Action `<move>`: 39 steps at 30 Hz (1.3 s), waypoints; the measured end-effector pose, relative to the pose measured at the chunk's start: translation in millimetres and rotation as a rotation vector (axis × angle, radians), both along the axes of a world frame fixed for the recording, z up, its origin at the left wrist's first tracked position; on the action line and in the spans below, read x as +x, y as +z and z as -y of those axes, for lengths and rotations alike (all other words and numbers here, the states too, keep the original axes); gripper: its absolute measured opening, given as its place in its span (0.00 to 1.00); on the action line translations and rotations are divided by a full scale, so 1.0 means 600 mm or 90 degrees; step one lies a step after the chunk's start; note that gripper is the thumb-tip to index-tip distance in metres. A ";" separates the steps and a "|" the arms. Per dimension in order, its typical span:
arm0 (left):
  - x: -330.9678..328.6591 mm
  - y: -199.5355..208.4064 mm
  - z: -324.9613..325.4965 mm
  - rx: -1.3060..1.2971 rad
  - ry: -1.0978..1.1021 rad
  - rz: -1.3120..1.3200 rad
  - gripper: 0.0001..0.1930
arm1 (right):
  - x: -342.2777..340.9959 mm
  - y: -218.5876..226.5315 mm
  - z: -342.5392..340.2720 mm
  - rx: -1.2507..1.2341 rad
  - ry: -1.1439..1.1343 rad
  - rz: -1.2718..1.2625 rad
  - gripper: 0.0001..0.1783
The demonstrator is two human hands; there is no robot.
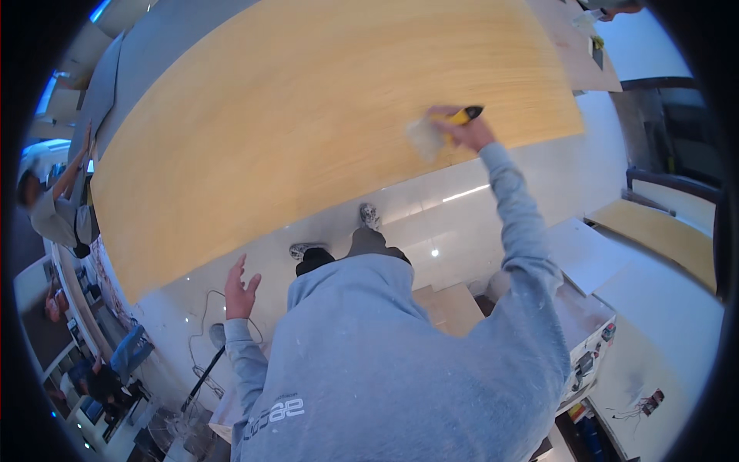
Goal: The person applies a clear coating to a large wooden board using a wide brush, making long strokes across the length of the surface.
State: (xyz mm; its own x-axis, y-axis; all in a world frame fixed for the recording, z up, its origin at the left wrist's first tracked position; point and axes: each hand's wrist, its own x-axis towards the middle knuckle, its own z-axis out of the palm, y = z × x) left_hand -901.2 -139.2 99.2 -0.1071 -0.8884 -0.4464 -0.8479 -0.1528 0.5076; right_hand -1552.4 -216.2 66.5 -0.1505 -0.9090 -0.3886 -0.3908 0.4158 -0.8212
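Observation:
My right hand [462, 132] is closed around the handle of a hand tool [466, 115] with a yellow grip and a black end. Its wide, pale head is smeared by motion, so I cannot tell whether it is a brush or a scraper. The head is over or against a large, light-brown wooden sheet [269, 131], close to the sheet's near edge on the right. My left hand [241, 289] hangs empty off the near left edge of the sheet, its fingers apart.
Loose cords [206, 323] lie on the pale floor at left. Behind the sheet a grey panel [165, 50] runs along the far left. A person [58, 208] stands beyond the left end. Another yellowish board [654, 235] leans at right.

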 end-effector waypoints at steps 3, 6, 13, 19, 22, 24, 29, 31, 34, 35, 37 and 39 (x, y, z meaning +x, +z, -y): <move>-0.049 -0.009 0.016 -0.001 -0.035 -0.041 0.32 | -0.091 0.028 0.053 -0.301 -0.035 -0.484 0.20; -0.087 0.001 0.044 -0.035 -0.087 -0.023 0.29 | -0.008 0.051 0.079 -0.537 -0.096 -0.339 0.19; -0.081 -0.004 0.058 -0.128 -0.099 0.016 0.28 | 0.187 0.012 -0.013 0.037 0.232 0.191 0.22; -0.060 -0.001 0.035 -0.084 -0.058 0.001 0.27 | -0.200 0.022 0.037 -0.042 0.085 -0.184 0.17; -0.062 0.005 0.035 -0.076 -0.035 0.009 0.26 | -0.179 0.039 0.108 -0.218 0.075 -0.614 0.20; -0.082 0.016 0.044 -0.150 -0.041 0.000 0.24 | -0.060 -0.001 0.137 -0.505 0.018 -0.398 0.23; -0.127 0.019 0.091 -0.391 -0.042 -0.028 0.21 | 0.499 -0.047 0.067 -0.349 0.193 0.335 0.17; -0.128 0.027 0.101 -0.394 0.049 -0.095 0.19 | 0.603 -0.006 0.034 -0.269 0.411 0.333 0.18; -0.129 0.048 0.113 -0.362 0.116 -0.116 0.16 | 0.611 -0.043 0.045 -0.192 0.399 0.352 0.17; -0.123 0.049 0.120 -0.383 0.092 -0.063 0.15 | 0.575 -0.093 0.075 -0.230 0.304 0.369 0.18; -0.049 0.034 0.086 -0.403 0.111 0.007 0.15 | 0.433 -0.106 0.114 -0.181 0.132 0.437 0.18; 0.013 0.012 0.045 -0.375 0.130 0.068 0.14 | 0.251 -0.084 0.142 -0.113 -0.046 0.078 0.18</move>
